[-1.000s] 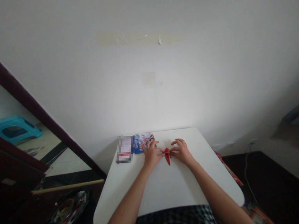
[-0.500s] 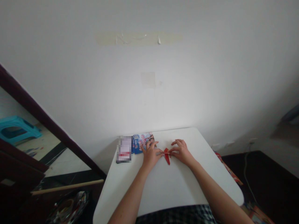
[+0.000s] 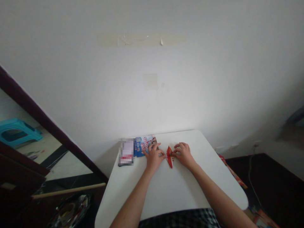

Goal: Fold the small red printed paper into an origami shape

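Between my hands is a small piece of folded red paper (image 3: pixel 169 161), pointed at its top and bottom, with a paler patterned part on its right side. My left hand (image 3: pixel 154 157) pinches its left edge between thumb and index finger, the other fingers spread over a blue printed booklet (image 3: pixel 140 148). On the opposite edge, my right hand (image 3: pixel 183 154) grips the paper with its fingertips. The paper is low over the white table (image 3: pixel 175 190); whether it touches the top I cannot tell.
A blurred-out phone-like object (image 3: pixel 127 152) lies left of the booklet. The table's far edge meets a white wall (image 3: pixel 152 107). At left, a mirror shows a blue stool (image 3: pixel 19 131). A bag (image 3: pixel 71 210) sits on the floor at lower left.
The red paper has opened out wider between my fingertips, showing more of its face and the patterned part on the right. Both hands have stayed nearly in place.
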A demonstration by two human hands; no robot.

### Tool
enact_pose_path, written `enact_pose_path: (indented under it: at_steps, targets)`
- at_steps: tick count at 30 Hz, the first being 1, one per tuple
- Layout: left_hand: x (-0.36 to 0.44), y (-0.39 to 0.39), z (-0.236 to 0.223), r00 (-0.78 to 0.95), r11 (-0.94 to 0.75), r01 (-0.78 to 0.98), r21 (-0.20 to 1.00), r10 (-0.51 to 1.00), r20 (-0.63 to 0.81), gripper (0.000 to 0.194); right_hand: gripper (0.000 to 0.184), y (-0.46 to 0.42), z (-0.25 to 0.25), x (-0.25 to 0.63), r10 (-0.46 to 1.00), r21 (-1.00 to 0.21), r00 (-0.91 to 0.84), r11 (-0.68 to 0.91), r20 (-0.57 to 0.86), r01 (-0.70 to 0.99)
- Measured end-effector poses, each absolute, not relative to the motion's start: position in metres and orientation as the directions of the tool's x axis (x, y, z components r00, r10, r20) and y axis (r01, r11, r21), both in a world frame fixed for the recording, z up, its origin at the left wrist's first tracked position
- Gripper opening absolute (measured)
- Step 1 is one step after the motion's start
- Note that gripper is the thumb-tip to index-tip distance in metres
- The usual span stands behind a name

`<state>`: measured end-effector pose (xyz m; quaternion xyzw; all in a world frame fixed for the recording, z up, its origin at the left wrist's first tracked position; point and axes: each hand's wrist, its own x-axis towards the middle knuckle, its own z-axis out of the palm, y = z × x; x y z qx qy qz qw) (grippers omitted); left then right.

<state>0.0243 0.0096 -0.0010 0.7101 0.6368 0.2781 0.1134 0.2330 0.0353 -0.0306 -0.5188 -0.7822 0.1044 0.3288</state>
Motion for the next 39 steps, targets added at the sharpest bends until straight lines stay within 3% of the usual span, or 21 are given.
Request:
enact_pose_path:
  at_steps: [6, 16, 22, 25, 33, 39]
  targets:
    - [0.025, 0.007, -0.001, 0.065, -0.184, 0.860, 0.476, 0.965, 0.255, 0.004, 0.009, 0.032, -0.028, 0.229, 0.888, -0.497, -0.224, 0.417, 0.403, 0.761]
    - [0.030, 0.012, -0.012, 0.136, -0.249, 0.879, 0.406, 0.948, 0.286, 0.012, 0.008, 0.027, -0.025, 0.225, 0.888, -0.486, -0.181, 0.391, 0.422, 0.782]
    - [0.030, 0.007, -0.004, 0.051, -0.173, 0.889, 0.424, 0.958, 0.283, 0.004, 0.012, 0.024, -0.019, 0.223, 0.913, -0.464, -0.168, 0.340, 0.372, 0.818]
    - [0.029, 0.003, 0.002, -0.003, -0.137, 0.884, 0.448, 0.955, 0.298, 0.016, 0.014, 0.023, -0.017, 0.223, 0.921, -0.439, -0.160, 0.316, 0.356, 0.841]
    - [0.029, 0.001, 0.004, 0.055, -0.180, 0.871, 0.457, 0.960, 0.273, 0.004, 0.012, 0.020, -0.014, 0.221, 0.934, -0.469, -0.148, 0.294, 0.324, 0.833]
    - [0.030, 0.004, 0.003, 0.034, -0.145, 0.871, 0.469, 0.971, 0.238, 0.008, 0.012, 0.021, -0.015, 0.221, 0.946, -0.502, -0.115, 0.262, 0.304, 0.824]
